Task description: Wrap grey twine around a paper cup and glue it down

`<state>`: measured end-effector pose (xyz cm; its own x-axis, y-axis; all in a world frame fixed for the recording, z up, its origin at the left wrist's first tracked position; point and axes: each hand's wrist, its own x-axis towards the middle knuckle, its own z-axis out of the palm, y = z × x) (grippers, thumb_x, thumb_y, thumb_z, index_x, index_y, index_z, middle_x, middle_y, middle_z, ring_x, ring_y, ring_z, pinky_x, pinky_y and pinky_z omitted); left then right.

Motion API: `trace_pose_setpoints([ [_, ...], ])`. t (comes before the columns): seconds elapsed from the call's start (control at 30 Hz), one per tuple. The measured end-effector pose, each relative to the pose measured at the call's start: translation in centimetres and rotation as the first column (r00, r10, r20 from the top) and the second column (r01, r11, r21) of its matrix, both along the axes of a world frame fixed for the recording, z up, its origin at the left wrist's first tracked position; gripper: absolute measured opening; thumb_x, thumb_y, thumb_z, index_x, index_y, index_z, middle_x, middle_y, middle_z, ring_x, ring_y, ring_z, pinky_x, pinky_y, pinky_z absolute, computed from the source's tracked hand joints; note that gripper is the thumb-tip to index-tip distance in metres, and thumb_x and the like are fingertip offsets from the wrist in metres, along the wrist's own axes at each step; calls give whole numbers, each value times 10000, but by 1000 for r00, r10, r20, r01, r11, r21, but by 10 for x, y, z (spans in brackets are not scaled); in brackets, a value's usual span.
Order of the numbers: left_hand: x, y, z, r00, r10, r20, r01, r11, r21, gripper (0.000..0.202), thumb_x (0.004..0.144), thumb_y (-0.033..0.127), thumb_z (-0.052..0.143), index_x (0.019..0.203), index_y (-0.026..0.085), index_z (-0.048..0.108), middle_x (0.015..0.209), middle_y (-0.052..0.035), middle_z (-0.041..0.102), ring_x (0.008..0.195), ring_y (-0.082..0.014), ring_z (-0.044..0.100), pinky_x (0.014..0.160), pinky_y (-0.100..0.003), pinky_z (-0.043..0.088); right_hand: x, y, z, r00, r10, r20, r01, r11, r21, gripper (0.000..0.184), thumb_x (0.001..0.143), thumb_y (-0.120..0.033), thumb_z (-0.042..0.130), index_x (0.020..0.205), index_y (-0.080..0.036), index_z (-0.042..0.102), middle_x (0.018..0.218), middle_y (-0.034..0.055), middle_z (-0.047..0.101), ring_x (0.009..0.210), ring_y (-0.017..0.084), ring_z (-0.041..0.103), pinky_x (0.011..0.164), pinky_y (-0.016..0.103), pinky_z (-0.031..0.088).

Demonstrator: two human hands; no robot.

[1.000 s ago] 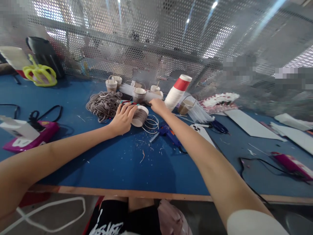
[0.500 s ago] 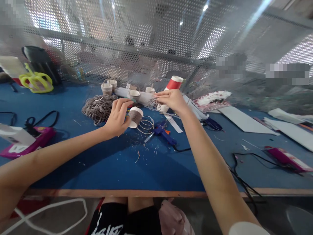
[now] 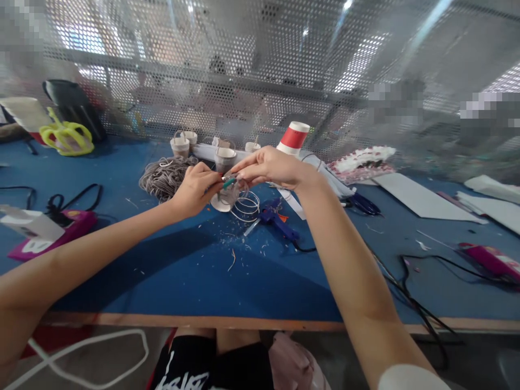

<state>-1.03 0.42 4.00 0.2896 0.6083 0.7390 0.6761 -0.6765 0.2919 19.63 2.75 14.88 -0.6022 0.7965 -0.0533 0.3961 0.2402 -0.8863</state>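
My left hand [image 3: 194, 189] is closed round a paper cup wrapped in brown cord [image 3: 225, 198], holding it just above the blue table [image 3: 170, 265]. My right hand [image 3: 266, 167] meets it from the right, fingers pinched on a thin strand at the cup's rim; I cannot make out the strand clearly. Loose white wire loops [image 3: 246, 206] lie on the table under the cup. A pile of grey-brown cord [image 3: 164, 176] sits to the left of my left hand.
A blue glue gun [image 3: 276, 222] lies right of the loops. Several small cups [image 3: 181, 145] and a red-banded stack of paper cups [image 3: 293, 137] stand behind, before a perforated metal screen [image 3: 260, 65]. Pink devices [image 3: 52, 233] [image 3: 489, 260] with black cables lie at both sides. Yellow scissors [image 3: 65, 138] far left.
My left hand lifted the cord-wrapped cup off the table. My right hand drew back from the cups at the rear and came to the cup's rim with pinched fingers.
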Motion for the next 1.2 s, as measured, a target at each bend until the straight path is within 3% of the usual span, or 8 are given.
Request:
trace_pose_setpoints([
  [0.2,0,-1,4,989,-101,112,81,982,169,434,1015,408,431,643,210,534,596,-13,544,672,-175,452,664,-330,369,6,1,6,993,-119,29,119,993,-15,109,687,-84,681,616,-166,694,673,38,720,496,72,536,446,219,420],
  [0.33,0,-1,5,948,-77,309,22,984,179,495,1000,497,461,601,209,511,573,2,489,629,-153,435,616,-314,363,18,11,1,961,-276,-17,277,959,68,224,732,-109,587,517,-175,582,557,20,633,447,54,410,411,213,294],
  [0.53,-7,10,8,781,-45,623,20,999,47,499,957,596,501,659,207,594,593,22,510,545,-109,424,548,-290,339,31,31,-7,853,-515,-86,522,837,164,284,789,-107,508,515,-181,514,520,16,572,486,80,439,519,247,363],
  [0.73,-20,29,6,553,-114,825,70,993,90,514,856,681,623,715,188,609,641,31,462,585,-88,344,557,-278,277,46,57,-26,784,-596,-175,613,788,62,156,748,-72,554,640,-161,622,640,48,648,663,135,618,667,286,515],
  [0.9,-20,28,11,570,-93,816,94,994,47,467,874,637,639,711,202,597,650,26,484,598,-92,345,569,-278,288,53,68,-36,746,-654,-122,665,723,189,79,759,-128,618,771,-148,694,871,123,721,909,239,685,827,404,565],
  [0.97,-18,25,13,592,-126,796,172,985,28,468,845,648,663,702,205,614,635,30,482,584,-89,340,562,-276,282,49,62,-31,805,-583,-109,589,761,272,144,778,-171,619,885,-149,713,1025,138,736,1054,275,669,918,449,544],
  [1.07,-12,18,16,664,-136,735,250,967,-47,466,808,649,693,676,204,653,612,34,513,569,-87,365,552,-272,297,32,40,-20,979,-175,-102,200,907,371,353,774,-305,685,1111,-201,691,1297,88,680,1248,275,593,1049,455,483],
  [1.2,-4,7,19,744,-116,657,211,975,-66,469,827,613,688,621,193,650,590,25,531,563,-92,435,542,-263,345,0,10,-19,976,200,88,-218,887,408,510,689,-411,807,1137,-195,694,1265,76,684,1200,271,612,1073,438,463],
])
